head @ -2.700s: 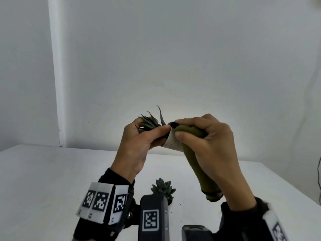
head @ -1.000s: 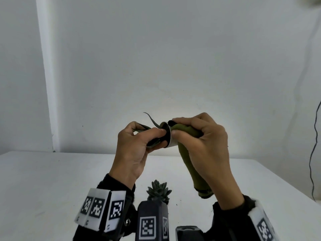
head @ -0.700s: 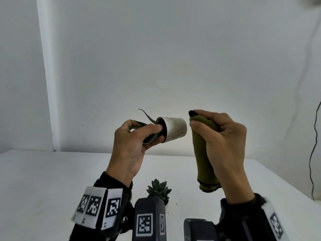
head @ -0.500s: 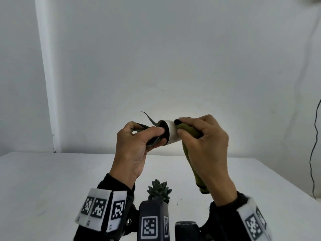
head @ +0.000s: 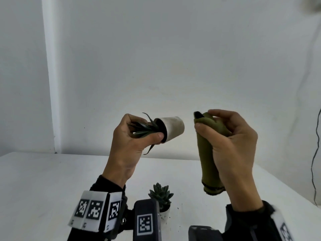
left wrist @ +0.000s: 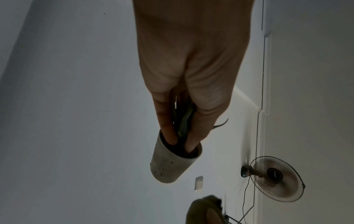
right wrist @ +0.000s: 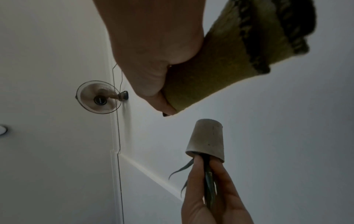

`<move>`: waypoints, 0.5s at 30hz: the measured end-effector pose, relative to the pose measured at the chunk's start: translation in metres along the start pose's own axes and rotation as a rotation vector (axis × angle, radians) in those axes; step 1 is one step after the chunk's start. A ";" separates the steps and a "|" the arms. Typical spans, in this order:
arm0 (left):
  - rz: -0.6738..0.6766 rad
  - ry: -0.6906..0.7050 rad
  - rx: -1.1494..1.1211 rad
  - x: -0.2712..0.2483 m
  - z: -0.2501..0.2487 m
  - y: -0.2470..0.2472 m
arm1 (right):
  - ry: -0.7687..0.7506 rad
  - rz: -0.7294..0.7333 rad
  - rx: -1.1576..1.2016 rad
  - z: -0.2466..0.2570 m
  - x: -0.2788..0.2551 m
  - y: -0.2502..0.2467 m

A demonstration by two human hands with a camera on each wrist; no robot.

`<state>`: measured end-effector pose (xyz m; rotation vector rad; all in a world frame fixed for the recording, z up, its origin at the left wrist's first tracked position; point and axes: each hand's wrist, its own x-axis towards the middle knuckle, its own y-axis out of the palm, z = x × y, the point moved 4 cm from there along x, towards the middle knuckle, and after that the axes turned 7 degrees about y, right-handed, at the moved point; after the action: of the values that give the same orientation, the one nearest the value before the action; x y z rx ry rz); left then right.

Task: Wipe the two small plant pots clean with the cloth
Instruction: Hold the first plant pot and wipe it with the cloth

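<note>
My left hand (head: 139,136) holds a small white pot (head: 172,127) on its side in the air, fingers curled round the dark spiky plant at its rim, the pot's base pointing right. In the left wrist view the pot (left wrist: 172,162) has specks on its wall. My right hand (head: 224,134) grips a rolled olive-green cloth (head: 208,153) a short gap to the right of the pot, not touching it; the cloth (right wrist: 220,66) hangs down past the palm. A second white pot (head: 164,215) with a green succulent stands on the table below, partly hidden by my wrist gear.
The white table (head: 43,180) runs under both hands, with dark soil crumbs near the second pot. A white wall stands close behind. A black cable (head: 315,162) hangs at the right edge. A wall fan (left wrist: 275,178) shows in the wrist views.
Half a second ago the cloth was pressed against the pot's base. My right hand has since drawn the cloth away to the right, opening a gap. The pot stays held on its side.
</note>
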<state>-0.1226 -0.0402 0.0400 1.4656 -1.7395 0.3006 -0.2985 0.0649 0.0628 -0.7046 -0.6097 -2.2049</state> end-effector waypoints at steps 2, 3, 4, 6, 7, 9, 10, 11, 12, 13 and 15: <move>0.036 0.053 0.084 -0.002 -0.002 0.003 | -0.044 0.031 -0.047 0.002 -0.004 0.006; 0.060 0.075 0.118 -0.003 -0.004 0.005 | -0.058 0.053 -0.055 0.002 -0.006 0.009; 0.085 0.093 0.146 -0.004 -0.005 0.007 | -0.064 0.079 -0.049 0.001 -0.008 0.013; 0.131 0.138 0.187 -0.006 -0.009 0.010 | -0.089 0.119 -0.044 0.000 -0.012 0.020; 0.147 0.159 0.204 -0.007 -0.011 0.011 | -0.118 0.128 -0.066 0.000 -0.014 0.023; 0.158 0.186 0.210 -0.006 -0.013 0.010 | -0.156 0.134 -0.108 0.000 -0.015 0.026; 0.160 0.194 0.203 -0.006 -0.015 0.008 | -0.152 0.137 -0.112 -0.001 -0.015 0.026; 0.169 0.201 0.203 -0.006 -0.016 0.007 | -0.136 0.135 -0.112 -0.004 -0.013 0.025; 0.190 0.207 0.212 -0.006 -0.018 0.006 | -0.118 0.125 -0.116 -0.006 -0.011 0.023; 0.216 0.209 0.224 -0.005 -0.019 0.006 | -0.099 0.107 -0.124 -0.009 -0.008 0.020; 0.259 0.208 0.238 -0.006 -0.021 0.008 | -0.050 0.059 -0.136 -0.016 -0.002 0.013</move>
<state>-0.1210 -0.0203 0.0512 1.3161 -1.7666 0.7919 -0.2921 0.0487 0.0522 -0.8396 -0.4605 -2.1949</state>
